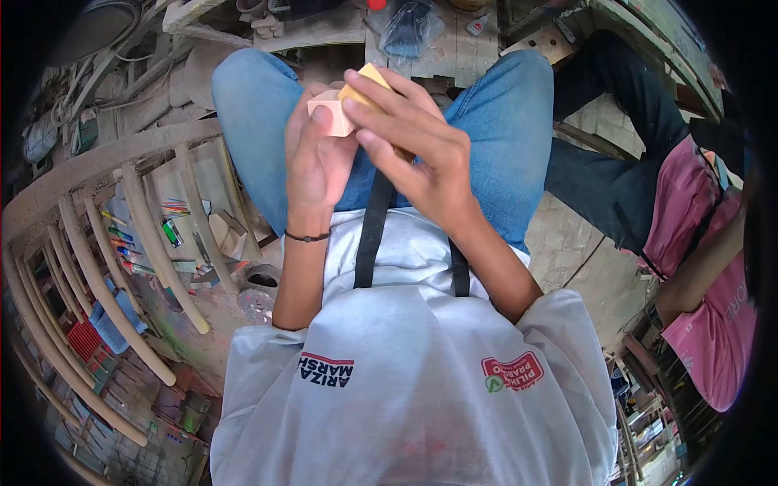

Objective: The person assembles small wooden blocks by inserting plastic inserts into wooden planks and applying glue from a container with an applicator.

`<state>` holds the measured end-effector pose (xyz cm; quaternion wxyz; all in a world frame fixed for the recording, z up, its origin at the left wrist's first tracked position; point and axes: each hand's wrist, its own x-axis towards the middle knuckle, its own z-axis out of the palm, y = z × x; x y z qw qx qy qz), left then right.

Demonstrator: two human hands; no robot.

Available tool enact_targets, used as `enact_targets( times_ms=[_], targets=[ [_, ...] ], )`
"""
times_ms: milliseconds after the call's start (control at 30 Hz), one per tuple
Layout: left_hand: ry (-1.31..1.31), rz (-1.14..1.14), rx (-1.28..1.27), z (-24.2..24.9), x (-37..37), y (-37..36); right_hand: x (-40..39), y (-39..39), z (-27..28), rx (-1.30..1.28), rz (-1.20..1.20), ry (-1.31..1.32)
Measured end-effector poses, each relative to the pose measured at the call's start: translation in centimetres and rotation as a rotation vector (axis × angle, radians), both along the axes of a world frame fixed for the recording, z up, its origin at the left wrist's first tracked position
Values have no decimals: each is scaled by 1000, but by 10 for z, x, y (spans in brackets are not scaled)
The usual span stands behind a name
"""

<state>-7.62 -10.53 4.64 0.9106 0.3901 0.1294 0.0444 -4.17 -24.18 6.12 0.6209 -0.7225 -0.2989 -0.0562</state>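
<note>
My left hand [314, 158] is wrapped round a small pale wooden block [331, 113], its thumb lying along the near face. In my right hand [429, 142] is a yellow, flat-sided piece [371, 83], pinched between the fingers and lying against the upper right edge of the block. Whether this piece is folded sandpaper or a pad I cannot tell. Both hands are together above my lap, between the knees of my jeans [502, 154]. Part of the block is hidden behind the right fingers.
A curved slatted wooden rail [121, 190] stands at my left, with pens and small items beyond it. Ahead, a clear plastic bag [411, 31] lies on wooden boards. Another person in a pink shirt [689, 211] sits close on my right.
</note>
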Motion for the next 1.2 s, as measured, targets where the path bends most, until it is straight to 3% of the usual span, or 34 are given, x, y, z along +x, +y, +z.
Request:
enact_targets(
  times_ms=[100,267,333,400,467,733,833,1000,1200],
  targets=[
    [-113,-49,12,-10,1,5,3,1,-10,-44,-63,51],
    [-6,-70,150,-16,-2,12,2,4,-4,-15,-4,11],
    [-64,-5,64,-16,2,8,11,-1,-27,-53,-31,123],
    [-92,-121,77,-13,3,10,14,-8,-33,-62,-45,169],
    [-89,-138,81,-15,4,10,13,-8,-23,100,-42,323],
    [-30,-122,37,-18,5,7,4,-1,-22,18,69,193],
    [29,17,186,-17,7,2,-4,8,-20,-30,-2,184],
    [36,-99,409,-26,4,8,0,3,-21,-62,40,180],
    [0,-130,323,-28,4,7,4,-1,-29,-45,82,134]
  ],
)
